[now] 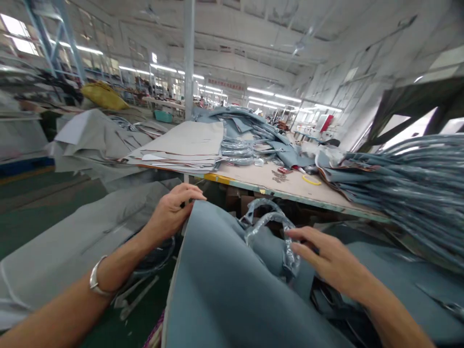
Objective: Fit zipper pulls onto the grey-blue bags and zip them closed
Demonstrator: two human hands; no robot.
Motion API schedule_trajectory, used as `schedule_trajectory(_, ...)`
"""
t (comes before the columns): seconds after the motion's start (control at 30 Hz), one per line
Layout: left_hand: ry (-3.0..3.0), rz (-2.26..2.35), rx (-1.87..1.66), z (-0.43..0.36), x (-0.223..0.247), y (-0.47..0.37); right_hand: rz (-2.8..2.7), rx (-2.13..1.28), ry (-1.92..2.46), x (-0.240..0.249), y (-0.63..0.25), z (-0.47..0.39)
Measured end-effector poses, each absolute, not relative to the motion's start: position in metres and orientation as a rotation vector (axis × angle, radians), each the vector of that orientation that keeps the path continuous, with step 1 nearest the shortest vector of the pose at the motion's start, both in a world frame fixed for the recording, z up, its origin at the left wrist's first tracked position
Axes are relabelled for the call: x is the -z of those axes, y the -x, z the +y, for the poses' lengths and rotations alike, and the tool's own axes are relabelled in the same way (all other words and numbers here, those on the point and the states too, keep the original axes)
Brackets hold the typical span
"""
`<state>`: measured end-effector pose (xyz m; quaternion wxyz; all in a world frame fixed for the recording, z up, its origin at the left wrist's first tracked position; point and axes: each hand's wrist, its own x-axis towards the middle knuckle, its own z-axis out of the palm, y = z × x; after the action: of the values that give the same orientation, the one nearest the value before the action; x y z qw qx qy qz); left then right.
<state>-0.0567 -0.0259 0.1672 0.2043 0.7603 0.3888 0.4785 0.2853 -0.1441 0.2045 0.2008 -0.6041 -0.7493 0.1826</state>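
A large blue-grey sheet (pixel 224 280) hangs in front of me, with its top corner pinched in my left hand (pixel 179 203). To the right, my right hand (pixel 319 251) has its thumb and fingers apart beside a plastic-wrapped loop (pixel 270 220); its fingertips are at the loop's right side, and whether they touch it is unclear. Below the loop lies more blue-grey material (pixel 268 249), partly hidden by the sheet.
A worktable (pixel 250 181) ahead carries stacked pale sheets (pixel 188 140), blue-grey pieces and a yellow ring (pixel 311 180). Wrapped blue-grey strips (pixel 427 183) pile up at the right. Pale material (pixel 83 227) spreads at the left. A metal post (pixel 189 63) rises behind the table.
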Motion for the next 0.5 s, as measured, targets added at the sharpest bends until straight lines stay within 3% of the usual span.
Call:
schedule_trajectory(0.17, -1.331, 1.552, -1.311, -0.074, -0.113, 0.072, -2.280, -0.841, 1.621, -0.141, -0.230, -0.152)
schedule_trajectory(0.33, -0.532, 1.022, -0.886, -0.102, -0.098, 0.078, -2.452, -0.974, 1.660, -0.095, -0.188, -0.183)
schedule_trajectory(0.5, -0.586, 1.040, -0.929, -0.097, -0.101, 0.078, -2.604, -0.965, 1.565, -0.085, -0.194, -0.177)
